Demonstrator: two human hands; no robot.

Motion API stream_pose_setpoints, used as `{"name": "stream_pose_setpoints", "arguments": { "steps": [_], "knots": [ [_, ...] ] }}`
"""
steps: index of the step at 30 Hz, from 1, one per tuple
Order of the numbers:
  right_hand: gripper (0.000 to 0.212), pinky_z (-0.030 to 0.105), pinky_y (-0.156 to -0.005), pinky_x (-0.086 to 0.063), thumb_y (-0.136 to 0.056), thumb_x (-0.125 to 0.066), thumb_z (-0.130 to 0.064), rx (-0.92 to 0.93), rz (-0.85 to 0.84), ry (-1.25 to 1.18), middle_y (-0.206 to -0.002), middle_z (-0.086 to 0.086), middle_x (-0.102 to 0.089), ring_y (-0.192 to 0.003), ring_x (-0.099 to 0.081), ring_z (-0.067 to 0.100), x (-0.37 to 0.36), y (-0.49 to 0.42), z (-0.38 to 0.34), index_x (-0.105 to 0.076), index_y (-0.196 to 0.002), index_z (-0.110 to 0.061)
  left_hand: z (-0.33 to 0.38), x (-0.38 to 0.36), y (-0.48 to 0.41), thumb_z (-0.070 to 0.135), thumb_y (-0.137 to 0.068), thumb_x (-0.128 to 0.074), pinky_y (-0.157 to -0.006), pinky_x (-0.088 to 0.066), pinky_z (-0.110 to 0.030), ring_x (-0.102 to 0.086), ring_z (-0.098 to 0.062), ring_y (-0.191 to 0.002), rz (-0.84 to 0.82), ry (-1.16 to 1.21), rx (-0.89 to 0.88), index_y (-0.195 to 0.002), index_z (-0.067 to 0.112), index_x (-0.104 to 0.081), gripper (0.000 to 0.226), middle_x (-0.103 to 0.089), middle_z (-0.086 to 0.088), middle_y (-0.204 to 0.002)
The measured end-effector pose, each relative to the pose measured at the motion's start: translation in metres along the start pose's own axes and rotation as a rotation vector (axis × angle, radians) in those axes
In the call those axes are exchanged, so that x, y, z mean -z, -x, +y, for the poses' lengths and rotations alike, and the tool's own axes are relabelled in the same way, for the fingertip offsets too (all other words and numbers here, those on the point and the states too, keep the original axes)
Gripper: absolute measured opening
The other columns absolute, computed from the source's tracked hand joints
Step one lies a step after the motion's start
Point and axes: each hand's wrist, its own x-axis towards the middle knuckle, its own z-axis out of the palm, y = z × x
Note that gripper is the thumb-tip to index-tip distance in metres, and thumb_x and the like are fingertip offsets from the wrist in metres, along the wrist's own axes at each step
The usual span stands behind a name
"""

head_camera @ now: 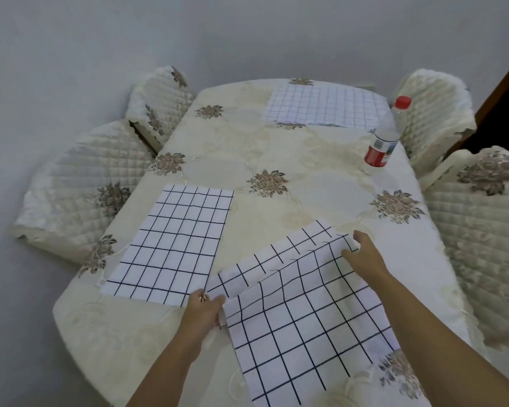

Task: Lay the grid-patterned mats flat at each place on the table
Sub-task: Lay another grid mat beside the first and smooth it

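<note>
While pinching near mat (300,318) at near edge of table (80,318), curling left hand (203,306) fingers round left corner, right hand (362,257) fingers round far corner; fabric seemingly lying doubled under there. Lying flat on cream floral tablecloth (276,160): second mat (174,245) at left place, third mat (321,107) at far end. Standing near right edge: bottle (384,136). Ringing table: quilted chairs (80,186), pale wall (247,39) behind.

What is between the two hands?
The grid mat, rumpled, spans from the left hand to the right hand; both hold its edge. The head view shows it.
</note>
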Motion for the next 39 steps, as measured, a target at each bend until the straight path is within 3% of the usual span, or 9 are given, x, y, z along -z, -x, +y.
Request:
{"name": "stream_pose_setpoints", "arguments": {
  "steps": [3, 7, 12, 19, 22, 26, 30, 35, 39],
  "knots": [
    [0.059, 0.042, -0.106, -0.031, -0.092, -0.050, -0.016, -0.047, -0.043, -0.064, -0.148, 0.010, -0.032, -0.133, -0.034, 0.029, -0.003, -0.010, -0.006, -0.023, -0.144, -0.011, 0.002, 0.000, 0.007, 0.029, -0.087, -0.062, -0.086, -0.044, -0.032, -0.054, -0.020, -0.102, -0.046, -0.131, -0.024, -0.146, 0.007, -0.011, 0.081, -0.065, -0.002, -0.111],
    [0.060, 0.042, -0.103, -0.033, -0.091, -0.053, -0.017, -0.097, -0.043, -0.036, -0.145, 0.018, -0.034, -0.131, -0.036, 0.031, -0.007, -0.016, -0.005, -0.024, -0.143, -0.006, -0.008, -0.001, 0.011, 0.041, -0.096, -0.039, -0.097, -0.036, -0.038, -0.044, -0.028, -0.123, 0.100, -0.169, -0.058, -0.146, 0.009, -0.014, 0.064, -0.043, -0.010, -0.139],
    [0.058, 0.039, -0.095, -0.037, -0.089, -0.054, -0.015, -0.099, 0.025, 0.006, -0.137, 0.018, -0.043, -0.122, -0.044, 0.032, -0.007, -0.016, 0.001, -0.028, -0.140, -0.005, -0.012, 0.005, 0.010, 0.032, -0.096, -0.044, -0.066, -0.044, -0.027, -0.062, -0.020, -0.079, 0.140, -0.164, -0.180, -0.127, 0.010, -0.044, 0.038, -0.065, -0.007, -0.085],
    [0.054, 0.040, -0.091, -0.041, -0.085, -0.057, -0.009, -0.065, 0.070, 0.008, -0.133, 0.017, -0.045, -0.114, -0.048, 0.033, 0.000, -0.010, 0.000, -0.038, -0.135, -0.007, -0.007, -0.002, 0.004, 0.016, -0.088, -0.060, -0.067, -0.044, -0.023, -0.054, -0.014, -0.074, 0.077, -0.279, -0.214, -0.126, 0.011, -0.047, 0.040, -0.055, -0.002, -0.080],
    [0.051, 0.039, -0.089, -0.041, -0.085, -0.056, -0.007, -0.028, 0.098, 0.026, -0.130, 0.016, -0.047, -0.109, -0.050, 0.031, 0.004, -0.005, -0.002, -0.040, -0.133, -0.009, -0.006, -0.004, -0.002, 0.021, -0.085, -0.063, -0.073, -0.049, -0.031, -0.056, -0.022, -0.089, 0.197, -0.483, -0.251, -0.126, 0.011, -0.048, 0.045, -0.056, -0.010, -0.103],
    [0.049, 0.034, -0.086, -0.039, -0.085, -0.053, -0.003, 0.035, 0.129, 0.025, -0.129, 0.015, -0.046, -0.109, -0.049, 0.027, 0.004, 0.005, -0.007, -0.042, -0.132, -0.008, -0.002, -0.008, -0.001, 0.017, -0.087, -0.058, -0.078, -0.042, -0.027, -0.051, -0.019, -0.101, 0.149, -0.456, -0.258, -0.130, 0.014, -0.045, 0.045, -0.051, -0.007, -0.127],
    [0.042, 0.030, -0.086, -0.037, -0.086, -0.048, 0.000, 0.082, 0.203, -0.040, -0.126, 0.013, -0.050, -0.113, -0.047, 0.025, 0.009, 0.014, -0.014, -0.046, -0.128, -0.008, 0.008, -0.009, 0.003, 0.012, -0.089, -0.055, -0.072, -0.041, -0.024, -0.051, -0.012, -0.083, 0.201, -0.413, -0.360, -0.119, 0.014, -0.056, 0.031, -0.058, -0.003, -0.108],
    [0.033, 0.025, -0.067, -0.038, -0.088, -0.045, 0.003, 0.154, 0.288, -0.198, -0.098, 0.007, -0.053, -0.082, -0.049, 0.018, 0.025, 0.018, -0.029, -0.053, -0.119, -0.008, 0.037, -0.005, 0.012, 0.020, -0.089, -0.057, -0.073, -0.053, -0.036, -0.058, -0.015, -0.079, 0.246, -0.406, -0.513, -0.093, 0.022, -0.064, 0.008, -0.063, 0.003, -0.089],
    [0.034, 0.023, -0.054, -0.036, -0.086, -0.049, 0.002, 0.092, 0.273, -0.333, -0.086, 0.001, -0.052, -0.067, -0.046, 0.014, 0.035, 0.013, -0.036, -0.050, -0.119, -0.007, 0.059, -0.003, 0.016, 0.019, -0.089, -0.057, -0.068, -0.047, -0.030, -0.056, -0.015, -0.073, 0.233, -0.369, -0.605, -0.080, 0.023, -0.064, 0.012, -0.063, 0.002, -0.081]
  ]
}}
